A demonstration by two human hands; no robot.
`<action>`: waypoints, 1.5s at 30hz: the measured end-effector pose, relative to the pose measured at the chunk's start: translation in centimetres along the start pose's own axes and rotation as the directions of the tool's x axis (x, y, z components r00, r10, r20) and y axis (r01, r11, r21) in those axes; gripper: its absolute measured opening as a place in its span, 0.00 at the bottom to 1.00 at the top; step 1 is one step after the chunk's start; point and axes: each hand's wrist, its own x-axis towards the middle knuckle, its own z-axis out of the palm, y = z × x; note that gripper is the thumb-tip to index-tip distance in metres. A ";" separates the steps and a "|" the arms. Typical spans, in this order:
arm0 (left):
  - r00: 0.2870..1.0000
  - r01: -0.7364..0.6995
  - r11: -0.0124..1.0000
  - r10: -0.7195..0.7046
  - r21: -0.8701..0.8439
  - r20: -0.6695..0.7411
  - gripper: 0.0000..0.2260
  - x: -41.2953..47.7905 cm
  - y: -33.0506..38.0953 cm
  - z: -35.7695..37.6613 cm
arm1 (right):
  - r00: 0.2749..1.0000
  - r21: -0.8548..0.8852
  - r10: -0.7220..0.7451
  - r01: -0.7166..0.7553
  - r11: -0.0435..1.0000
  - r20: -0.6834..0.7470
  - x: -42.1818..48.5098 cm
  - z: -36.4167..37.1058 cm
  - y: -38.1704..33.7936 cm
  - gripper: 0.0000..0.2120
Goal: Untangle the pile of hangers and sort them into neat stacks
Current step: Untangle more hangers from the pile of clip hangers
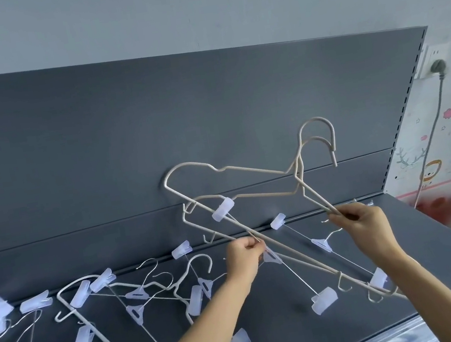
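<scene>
Both hands pinch the two cream wire hangers [248, 173] above the shelf [438, 239]: left hand [243, 260] on a thin clip-hanger wire, right hand [361, 222] on the shoulder. Light, springy, snaggy; I'd grip the frames, not the clips.

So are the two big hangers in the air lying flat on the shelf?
No, both hands, left and right, hold the two cream hangers lifted above the grey shelf, hooks pointing up.

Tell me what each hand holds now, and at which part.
The right hand pinches the two cream wire hangers at their sloping shoulder wires. The left hand pinches a thin wire of a clip hanger tangled with them.
</scene>
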 end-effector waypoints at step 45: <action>0.747 -0.659 -0.022 0.101 0.752 0.657 0.11 0.0 0.8 4.2 | 0.948 -0.299 -0.119 0.026 0.954 -0.296 -0.6 -11.2 5.7 0.03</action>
